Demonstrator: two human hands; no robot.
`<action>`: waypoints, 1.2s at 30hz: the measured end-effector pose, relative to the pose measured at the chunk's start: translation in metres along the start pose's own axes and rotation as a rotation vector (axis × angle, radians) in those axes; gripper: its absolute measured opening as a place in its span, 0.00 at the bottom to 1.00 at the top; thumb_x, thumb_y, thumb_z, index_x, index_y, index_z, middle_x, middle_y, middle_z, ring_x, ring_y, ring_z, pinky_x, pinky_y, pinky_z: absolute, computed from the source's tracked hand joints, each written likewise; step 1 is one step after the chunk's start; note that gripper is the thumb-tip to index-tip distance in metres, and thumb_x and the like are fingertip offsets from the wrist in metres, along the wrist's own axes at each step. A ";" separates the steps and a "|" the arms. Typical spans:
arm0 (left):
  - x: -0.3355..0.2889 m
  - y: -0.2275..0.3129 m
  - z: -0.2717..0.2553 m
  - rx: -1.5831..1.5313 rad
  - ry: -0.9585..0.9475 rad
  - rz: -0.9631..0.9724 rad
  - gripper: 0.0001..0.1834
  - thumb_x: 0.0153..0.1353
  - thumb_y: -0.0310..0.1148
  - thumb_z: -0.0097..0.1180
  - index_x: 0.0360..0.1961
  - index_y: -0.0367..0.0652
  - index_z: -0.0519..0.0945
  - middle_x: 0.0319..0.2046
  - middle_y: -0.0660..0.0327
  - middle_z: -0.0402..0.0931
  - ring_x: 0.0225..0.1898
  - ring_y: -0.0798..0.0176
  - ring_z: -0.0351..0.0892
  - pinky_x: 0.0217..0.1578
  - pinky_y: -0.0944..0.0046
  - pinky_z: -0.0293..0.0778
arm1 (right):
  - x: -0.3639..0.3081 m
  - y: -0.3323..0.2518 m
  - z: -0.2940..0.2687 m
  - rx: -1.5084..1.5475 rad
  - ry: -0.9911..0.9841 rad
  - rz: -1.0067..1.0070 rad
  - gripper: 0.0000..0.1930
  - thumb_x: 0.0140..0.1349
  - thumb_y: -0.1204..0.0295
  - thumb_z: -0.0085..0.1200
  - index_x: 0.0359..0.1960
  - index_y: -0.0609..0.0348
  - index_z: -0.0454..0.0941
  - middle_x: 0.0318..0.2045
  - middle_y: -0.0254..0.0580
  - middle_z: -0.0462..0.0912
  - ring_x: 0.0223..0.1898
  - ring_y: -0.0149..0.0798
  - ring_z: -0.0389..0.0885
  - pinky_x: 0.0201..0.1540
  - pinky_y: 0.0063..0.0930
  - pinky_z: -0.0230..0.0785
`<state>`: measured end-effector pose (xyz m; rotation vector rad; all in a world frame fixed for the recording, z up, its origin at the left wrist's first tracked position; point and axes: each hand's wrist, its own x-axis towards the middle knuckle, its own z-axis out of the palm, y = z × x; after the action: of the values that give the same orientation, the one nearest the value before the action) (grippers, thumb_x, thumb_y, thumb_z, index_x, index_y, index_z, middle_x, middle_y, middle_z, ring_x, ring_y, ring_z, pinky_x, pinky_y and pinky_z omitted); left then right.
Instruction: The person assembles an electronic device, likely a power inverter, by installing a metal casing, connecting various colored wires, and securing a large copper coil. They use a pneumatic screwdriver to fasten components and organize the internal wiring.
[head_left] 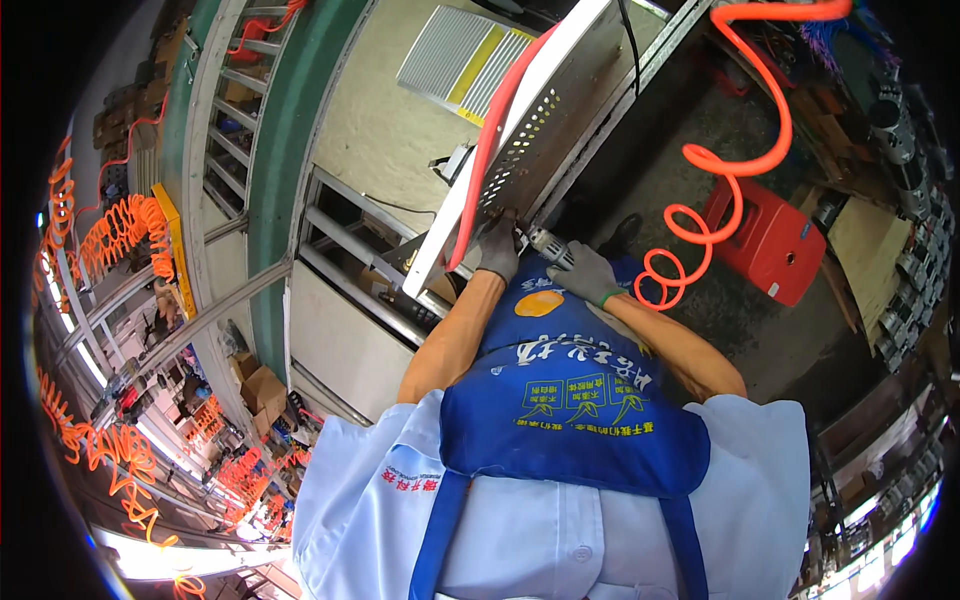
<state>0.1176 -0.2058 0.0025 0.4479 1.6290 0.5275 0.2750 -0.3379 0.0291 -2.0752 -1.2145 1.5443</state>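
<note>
In a grey work glove, my right hand [592, 276] grips a silver, cylindrical power tool [550, 246] in front of my apron. The tool's front end points left, toward my left hand [498, 252], also gloved. My left fingers are closed beside the lower end of a perforated metal panel [540, 135]; what they pinch, if anything, is too small to make out. The panel stands on edge, tilted, with a white outer face. A thick red hose or strip [490, 140] runs along its white edge.
A coiled orange air hose [715, 155] hangs at the right, above a red plastic box [770, 245] on the floor. A ribbed metal part with a yellow band [466, 62] lies on the pale bench top [370, 120]. Metal rollers [365, 240] and a green-edged conveyor [275, 130] lie left.
</note>
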 end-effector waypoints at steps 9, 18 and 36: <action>0.013 -0.013 -0.023 -0.245 -0.191 -0.138 0.04 0.65 0.33 0.59 0.40 0.49 0.79 0.25 0.63 0.76 0.23 0.67 0.75 0.21 0.65 0.71 | -0.019 0.018 -0.045 -0.025 0.003 0.029 0.27 0.51 0.51 0.66 0.44 0.58 0.77 0.39 0.57 0.82 0.43 0.58 0.83 0.46 0.46 0.73; 0.021 -0.050 -0.034 0.028 -0.244 -0.027 0.08 0.64 0.30 0.56 0.44 0.45 0.79 0.31 0.60 0.78 0.30 0.63 0.78 0.30 0.64 0.74 | -0.014 0.055 -0.162 -0.245 0.190 0.319 0.24 0.52 0.56 0.64 0.43 0.62 0.78 0.36 0.60 0.84 0.41 0.59 0.85 0.45 0.48 0.75; 0.002 -0.017 0.043 1.188 0.226 0.433 0.27 0.63 0.32 0.49 0.63 0.34 0.74 0.57 0.43 0.79 0.61 0.48 0.76 0.66 0.55 0.68 | 0.186 0.037 -0.525 -0.783 0.030 0.165 0.32 0.70 0.45 0.40 0.54 0.62 0.82 0.55 0.61 0.81 0.58 0.59 0.80 0.61 0.50 0.71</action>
<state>0.1604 -0.2150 -0.0131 1.6843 1.9477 -0.1646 0.7714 -0.0902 0.0878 -2.6987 -1.8942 1.1877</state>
